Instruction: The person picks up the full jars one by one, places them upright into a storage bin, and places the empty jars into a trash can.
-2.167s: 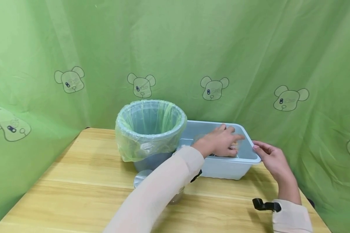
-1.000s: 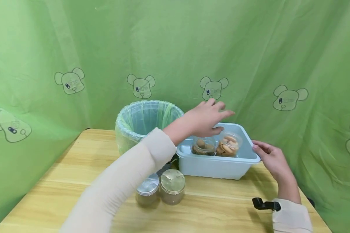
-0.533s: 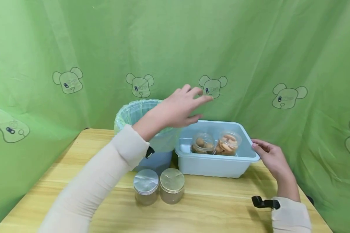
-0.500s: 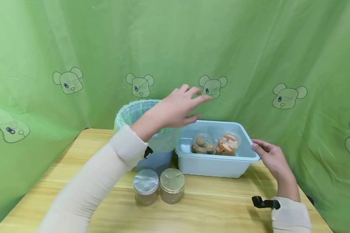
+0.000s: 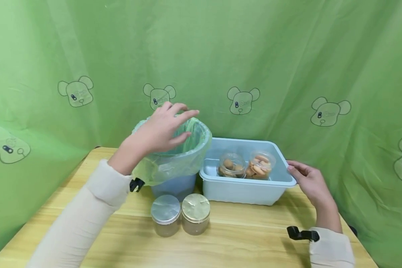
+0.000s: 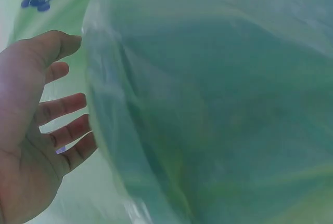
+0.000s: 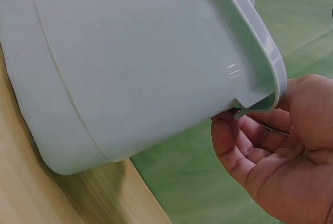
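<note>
And the left hand hangs over the bin's mouth, fingers spread wide, nothing in them! Whether a fingertip brushes the green liner, I can't tell. Over on the other side, the right hand grips the end rim of the blue tub, fingers curled underneath. Inside, side by side: a jar of brown balls and a jar of pale pieces. Two in, then! The lined bin stands just left of the tub, and in front of it on the desk wait the silver-topped jar and the gold-topped jar, close together, no hand on either. Call it roughly halfway, in my judgement: two jars inside, two outside. Behind everything, the green curtain.
</note>
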`<state>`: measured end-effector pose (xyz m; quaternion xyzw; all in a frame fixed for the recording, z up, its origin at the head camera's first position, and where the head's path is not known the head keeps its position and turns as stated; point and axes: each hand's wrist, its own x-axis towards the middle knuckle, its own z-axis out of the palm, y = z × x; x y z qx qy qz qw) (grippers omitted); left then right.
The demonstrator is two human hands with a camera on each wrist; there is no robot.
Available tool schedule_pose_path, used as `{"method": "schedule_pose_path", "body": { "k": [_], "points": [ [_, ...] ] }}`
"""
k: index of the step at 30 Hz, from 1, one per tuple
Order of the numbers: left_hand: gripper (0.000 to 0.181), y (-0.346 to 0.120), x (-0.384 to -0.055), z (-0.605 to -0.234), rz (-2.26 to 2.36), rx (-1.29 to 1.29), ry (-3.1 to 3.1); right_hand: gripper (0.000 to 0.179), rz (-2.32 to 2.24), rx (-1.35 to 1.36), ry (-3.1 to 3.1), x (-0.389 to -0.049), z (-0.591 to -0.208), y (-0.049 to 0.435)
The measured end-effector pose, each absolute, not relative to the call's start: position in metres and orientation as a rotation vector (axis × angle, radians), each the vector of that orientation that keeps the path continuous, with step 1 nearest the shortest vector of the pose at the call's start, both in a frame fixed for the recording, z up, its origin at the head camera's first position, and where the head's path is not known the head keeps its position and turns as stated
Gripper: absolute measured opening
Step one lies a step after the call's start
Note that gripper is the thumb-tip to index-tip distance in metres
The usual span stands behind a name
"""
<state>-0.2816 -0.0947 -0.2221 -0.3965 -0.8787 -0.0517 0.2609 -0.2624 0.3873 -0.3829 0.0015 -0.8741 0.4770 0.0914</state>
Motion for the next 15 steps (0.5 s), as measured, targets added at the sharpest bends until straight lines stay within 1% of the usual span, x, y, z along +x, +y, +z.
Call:
{"method": "schedule_pose_path", "body": {
  "k": [9, 15],
  "points": [
    [0.058, -0.147, -0.276, -0.235, -0.312, -0.953, -2.354, 0.061, 1.41, 0.005, -2.595, -0.264, -0.385, 0.385],
    [0.054, -0.173, -0.277, -0.257, -0.423, -0.868, -2.317, 0.06, 1.414, 0.015, -2.571, -0.262, -0.383, 0.385]
  ]
}}
